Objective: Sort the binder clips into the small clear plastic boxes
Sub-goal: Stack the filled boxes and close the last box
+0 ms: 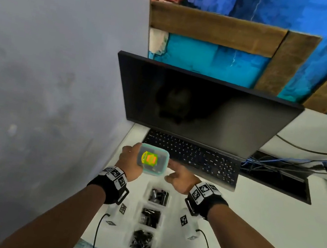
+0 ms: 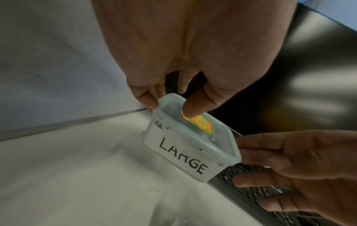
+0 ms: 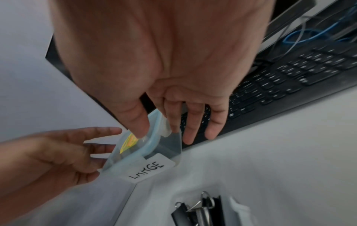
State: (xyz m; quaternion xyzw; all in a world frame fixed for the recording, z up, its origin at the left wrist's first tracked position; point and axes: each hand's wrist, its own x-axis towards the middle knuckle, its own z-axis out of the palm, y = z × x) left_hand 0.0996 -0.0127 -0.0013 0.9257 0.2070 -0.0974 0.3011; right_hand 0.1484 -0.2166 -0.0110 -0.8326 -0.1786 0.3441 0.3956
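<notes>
Binder clips (image 1: 143, 240) sit in three open clear boxes (image 1: 155, 195) lined up near to far on the white desk (image 1: 260, 225), close to me. Beyond them stand a dark monitor (image 1: 203, 108) and a black keyboard (image 1: 196, 157). Just in front of the keyboard's left end I hold a fourth clear box (image 3: 172, 146) off the desk, tilted, with its blue-rimmed lid (image 1: 161, 155) on it. My left hand (image 1: 130, 159) clamps the box's left end, thumb on the lid and fingers round the far corner. My right hand (image 1: 179, 178) is at the right end, where thumb and forefinger pinch the lid's edge at a latch flap (image 3: 166, 126) and the other fingers hang loose. A label (image 2: 179, 152) on the near wall reads LARGE. I cannot tell what is inside. I judge the step to be getting this lid off, so the large clips have their box. To do it well I would slide my left thumb off the lid onto the wall, since pressing there holds the lid shut. I would level the box first, free each flap in turn instead of prying one corner, and work above bare desk, left of the keyboard and short of the open boxes, so a sudden pop scatters nothing.
</notes>
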